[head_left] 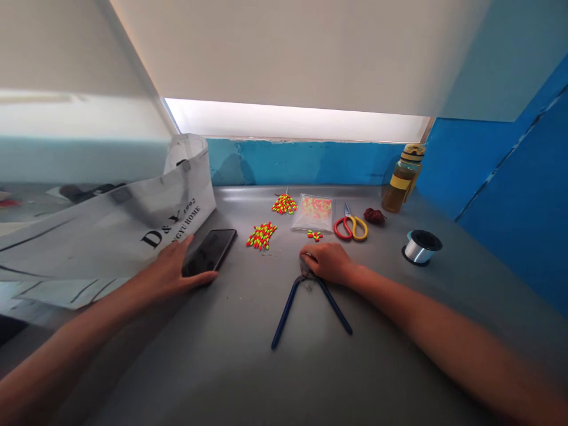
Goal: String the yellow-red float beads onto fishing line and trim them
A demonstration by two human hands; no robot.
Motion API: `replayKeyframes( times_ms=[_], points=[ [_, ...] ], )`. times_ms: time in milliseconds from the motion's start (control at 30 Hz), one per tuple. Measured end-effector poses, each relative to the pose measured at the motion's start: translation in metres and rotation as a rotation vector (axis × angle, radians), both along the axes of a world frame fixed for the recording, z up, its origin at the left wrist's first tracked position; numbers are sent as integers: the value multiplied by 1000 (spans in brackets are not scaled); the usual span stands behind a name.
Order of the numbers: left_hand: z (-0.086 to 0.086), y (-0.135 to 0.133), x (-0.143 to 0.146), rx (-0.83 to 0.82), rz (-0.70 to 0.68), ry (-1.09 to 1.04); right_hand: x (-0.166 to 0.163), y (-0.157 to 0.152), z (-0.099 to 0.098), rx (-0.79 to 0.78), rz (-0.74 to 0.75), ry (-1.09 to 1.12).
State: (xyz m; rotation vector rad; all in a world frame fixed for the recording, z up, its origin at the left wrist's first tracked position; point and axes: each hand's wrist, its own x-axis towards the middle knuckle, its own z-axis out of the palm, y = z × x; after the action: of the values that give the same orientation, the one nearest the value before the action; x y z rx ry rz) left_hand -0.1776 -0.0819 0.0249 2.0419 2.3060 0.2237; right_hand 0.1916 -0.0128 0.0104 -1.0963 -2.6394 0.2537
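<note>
My left hand [175, 269] lies at the near left corner of a black phone [213, 251], thumb stretched along its near end and the other fingers by its left side. The thumb and fingers are spread apart; the fingertips are partly hidden. My right hand [328, 262] is closed over the head of pliers [288, 309] with long blue handles. The handles are spread and point toward me, and the jaws are mostly covered by my fingers. Just beyond that hand lie several small red and yellow-green oval pieces [315, 236].
Two heaps of such pieces [261, 236] and a clear bag [302, 223] of them lie farther back. Red-and-yellow scissors [350, 226], dark red cord [375, 216], a bottle [398, 186] and a wire spool [419, 248] stand right. A white bag [133, 236] occupies the left.
</note>
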Motion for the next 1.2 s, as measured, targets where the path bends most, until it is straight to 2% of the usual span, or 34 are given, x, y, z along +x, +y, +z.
replayKeyframes(
  times_ms=[167,300,433,567,733,833,1033,1200],
  points=[
    [-17,-36,-18,47,38,-138,1,1,-1,-18,-12,24],
    [-16,-40,-19,89,4,-188,1,3,-5,-21,-23,44],
    [-13,-43,-18,86,40,-236,2,3,-7,-16,-33,51],
    [-20,-55,-17,122,14,-140,2,3,-7,-4,-43,54],
    [-17,-70,-6,28,-14,-78,3,3,-6,-10,-36,51],
    [-15,-70,-5,41,-59,-65,3,3,-6,-17,-32,59],
    [-22,-65,-10,91,-132,-17,2,2,-4,-14,-37,56],
    [-15,-64,-8,66,-154,78,2,3,-5,0,-47,24]
  ],
)
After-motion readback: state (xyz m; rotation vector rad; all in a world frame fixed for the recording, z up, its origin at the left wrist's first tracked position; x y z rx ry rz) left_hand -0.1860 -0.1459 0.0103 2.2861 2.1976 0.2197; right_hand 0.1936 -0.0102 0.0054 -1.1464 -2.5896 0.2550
